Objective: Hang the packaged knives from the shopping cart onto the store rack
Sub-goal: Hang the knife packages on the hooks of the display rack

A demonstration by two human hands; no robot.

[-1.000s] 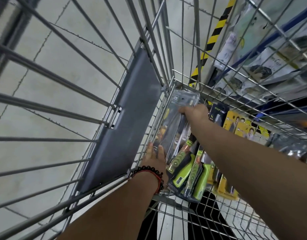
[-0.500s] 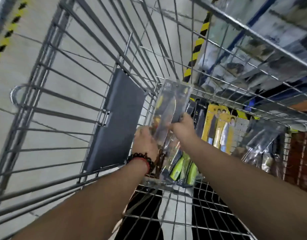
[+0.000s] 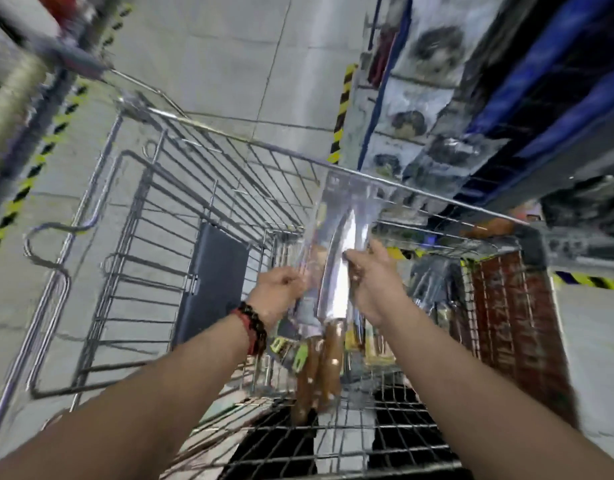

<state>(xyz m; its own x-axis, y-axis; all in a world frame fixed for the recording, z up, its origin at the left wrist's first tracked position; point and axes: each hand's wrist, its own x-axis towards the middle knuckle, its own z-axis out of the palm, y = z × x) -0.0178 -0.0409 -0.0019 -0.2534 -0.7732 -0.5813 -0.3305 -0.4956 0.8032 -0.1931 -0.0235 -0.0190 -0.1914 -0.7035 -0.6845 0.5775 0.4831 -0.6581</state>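
Note:
I hold a clear plastic knife package (image 3: 336, 258) upright above the wire shopping cart (image 3: 208, 216). A steel blade and brown wooden handles show through the plastic. My left hand (image 3: 279, 294), with a beaded bracelet at the wrist, grips the package's left edge. My right hand (image 3: 373, 282) pinches its right edge near the blade. More packaged knives (image 3: 291, 351) with green handles lie below in the cart, partly hidden by the held package. The store rack (image 3: 471, 109) stands at the upper right, blurred.
A grey flap (image 3: 213, 289) hangs on the cart's inner left wall. A brown patterned pack (image 3: 516, 327) leans against the cart's right wall. Yellow-black floor tape (image 3: 341, 109) runs along the rack's foot. The grey floor lies to the left.
Both hands have lifted the clear knife package up out of the cart's pile. The view has swung upward, showing the cart's rim and the rack.

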